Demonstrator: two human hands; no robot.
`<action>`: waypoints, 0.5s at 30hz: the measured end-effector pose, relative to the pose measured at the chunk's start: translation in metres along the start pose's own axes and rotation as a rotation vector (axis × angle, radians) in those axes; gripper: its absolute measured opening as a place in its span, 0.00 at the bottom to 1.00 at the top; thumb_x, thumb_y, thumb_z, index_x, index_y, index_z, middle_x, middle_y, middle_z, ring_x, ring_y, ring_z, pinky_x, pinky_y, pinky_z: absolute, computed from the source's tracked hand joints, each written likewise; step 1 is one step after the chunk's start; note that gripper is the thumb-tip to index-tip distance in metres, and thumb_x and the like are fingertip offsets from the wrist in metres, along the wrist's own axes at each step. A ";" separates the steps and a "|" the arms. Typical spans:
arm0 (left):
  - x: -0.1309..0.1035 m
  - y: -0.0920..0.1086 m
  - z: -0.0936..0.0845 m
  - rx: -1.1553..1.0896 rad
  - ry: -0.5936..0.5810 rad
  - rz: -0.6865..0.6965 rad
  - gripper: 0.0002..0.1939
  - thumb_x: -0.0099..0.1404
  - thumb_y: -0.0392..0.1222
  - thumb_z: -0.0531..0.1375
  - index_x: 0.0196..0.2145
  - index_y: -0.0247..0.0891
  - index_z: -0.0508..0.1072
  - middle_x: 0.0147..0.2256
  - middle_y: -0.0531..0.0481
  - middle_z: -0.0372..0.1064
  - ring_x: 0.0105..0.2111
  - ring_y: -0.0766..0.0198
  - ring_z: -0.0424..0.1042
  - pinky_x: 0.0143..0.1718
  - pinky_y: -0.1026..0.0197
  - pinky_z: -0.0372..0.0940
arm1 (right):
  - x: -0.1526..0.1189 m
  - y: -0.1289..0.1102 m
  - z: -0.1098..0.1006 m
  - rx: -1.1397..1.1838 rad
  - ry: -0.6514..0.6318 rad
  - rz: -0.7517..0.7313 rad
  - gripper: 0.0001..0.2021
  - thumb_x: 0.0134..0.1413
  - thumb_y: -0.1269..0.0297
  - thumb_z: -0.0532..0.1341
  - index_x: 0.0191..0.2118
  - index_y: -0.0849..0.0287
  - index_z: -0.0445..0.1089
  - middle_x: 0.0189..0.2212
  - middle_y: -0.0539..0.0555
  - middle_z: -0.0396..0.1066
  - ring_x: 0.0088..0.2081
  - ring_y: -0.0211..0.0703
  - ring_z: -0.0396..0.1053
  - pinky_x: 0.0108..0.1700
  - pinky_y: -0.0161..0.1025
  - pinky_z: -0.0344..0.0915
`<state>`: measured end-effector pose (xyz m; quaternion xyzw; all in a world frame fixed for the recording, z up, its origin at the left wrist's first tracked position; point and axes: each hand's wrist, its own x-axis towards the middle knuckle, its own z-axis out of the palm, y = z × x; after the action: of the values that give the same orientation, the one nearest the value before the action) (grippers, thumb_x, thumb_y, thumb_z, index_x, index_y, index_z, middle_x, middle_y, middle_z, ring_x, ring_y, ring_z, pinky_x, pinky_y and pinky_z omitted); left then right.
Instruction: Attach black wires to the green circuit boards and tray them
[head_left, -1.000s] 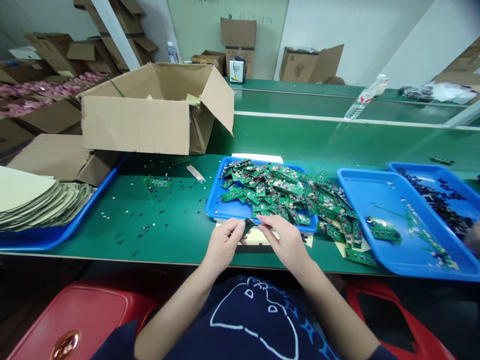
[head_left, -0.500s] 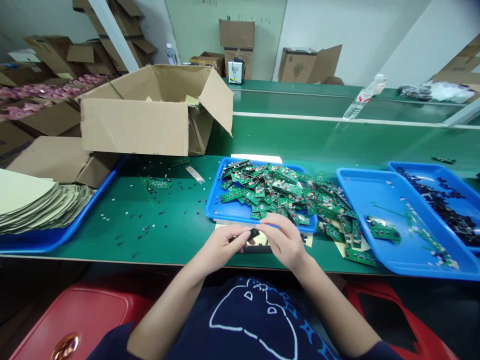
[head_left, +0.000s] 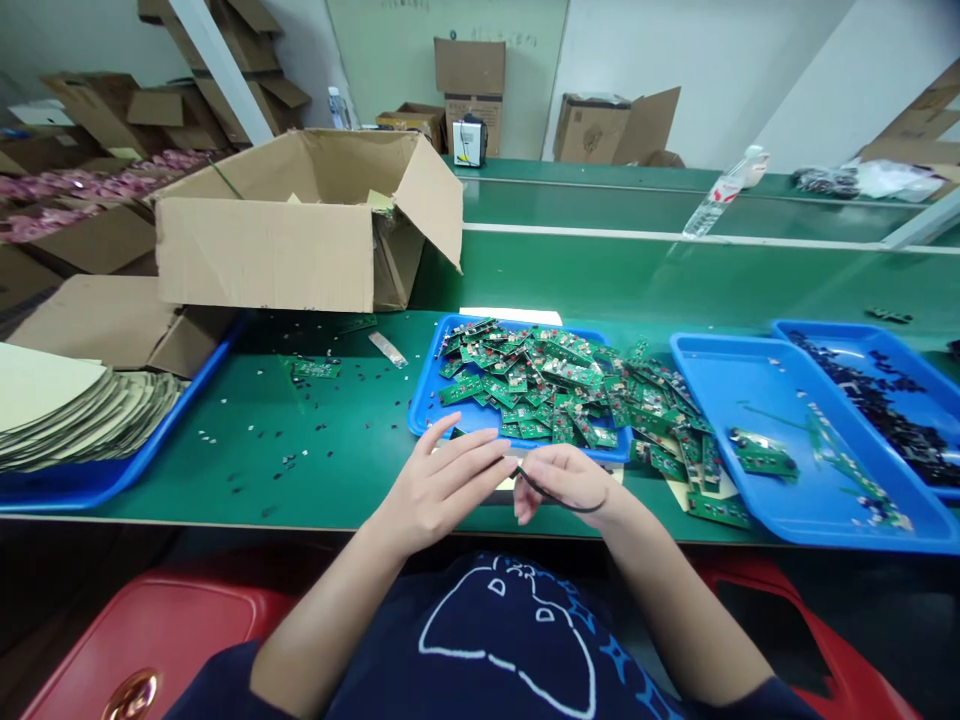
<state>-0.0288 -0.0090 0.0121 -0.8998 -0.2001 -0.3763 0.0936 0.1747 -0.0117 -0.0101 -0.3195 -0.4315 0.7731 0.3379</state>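
My left hand is over the table's front edge, its fingers stretched out toward the right, their tips beside a thin black strip. My right hand has its fingers bent and pressed round that strip, which curves below the palm. A small dark piece shows between the fingertips of the two hands; its shape is too small to tell. Right behind the hands lies a blue tray heaped with green circuit boards. More boards spill over its right side onto the green table.
To the right stand a blue tray with a few boards and another with black parts. An open cardboard box is at the back left. Yellowish sheets are stacked at the left. A bottle leans behind.
My left hand has opened from a pinch, its fingers now extended. My right hand has turned and curled, and the black strip now shows hanging beneath it. The view has shifted slightly.
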 end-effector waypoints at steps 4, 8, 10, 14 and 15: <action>-0.004 -0.003 0.006 0.002 0.028 -0.067 0.13 0.65 0.31 0.52 0.46 0.36 0.70 0.42 0.45 0.73 0.48 0.62 0.69 0.55 0.50 0.59 | -0.009 0.000 0.013 0.069 -0.011 -0.035 0.14 0.46 0.55 0.66 0.24 0.64 0.70 0.20 0.52 0.73 0.21 0.35 0.71 0.26 0.32 0.68; -0.006 -0.001 0.014 -0.119 0.102 -0.190 0.15 0.62 0.31 0.58 0.47 0.35 0.69 0.41 0.44 0.72 0.43 0.63 0.71 0.50 0.54 0.66 | -0.006 0.003 0.016 0.151 -0.013 -0.012 0.16 0.47 0.54 0.64 0.24 0.64 0.70 0.15 0.50 0.70 0.16 0.33 0.66 0.20 0.30 0.63; -0.006 0.001 0.017 -0.185 0.107 -0.243 0.15 0.62 0.32 0.58 0.47 0.36 0.69 0.40 0.44 0.71 0.41 0.64 0.72 0.45 0.58 0.68 | -0.004 0.006 0.016 0.171 -0.005 -0.021 0.16 0.46 0.54 0.64 0.22 0.64 0.69 0.12 0.48 0.67 0.13 0.32 0.63 0.18 0.29 0.60; -0.006 0.005 0.021 -0.244 0.079 -0.326 0.15 0.63 0.35 0.57 0.48 0.39 0.69 0.39 0.45 0.71 0.38 0.65 0.71 0.37 0.64 0.70 | -0.001 0.010 0.019 0.186 -0.001 -0.066 0.15 0.47 0.55 0.64 0.21 0.63 0.68 0.10 0.47 0.63 0.12 0.30 0.58 0.16 0.29 0.55; -0.007 0.005 0.022 -0.238 0.075 -0.341 0.16 0.63 0.35 0.57 0.49 0.40 0.69 0.39 0.45 0.70 0.38 0.65 0.71 0.37 0.64 0.70 | 0.000 0.010 0.021 0.188 0.010 -0.077 0.15 0.47 0.56 0.63 0.21 0.63 0.68 0.09 0.46 0.62 0.11 0.30 0.57 0.16 0.29 0.54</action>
<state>-0.0168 -0.0086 -0.0087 -0.8429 -0.3001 -0.4409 -0.0713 0.1561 -0.0256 -0.0104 -0.2732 -0.3672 0.7951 0.3980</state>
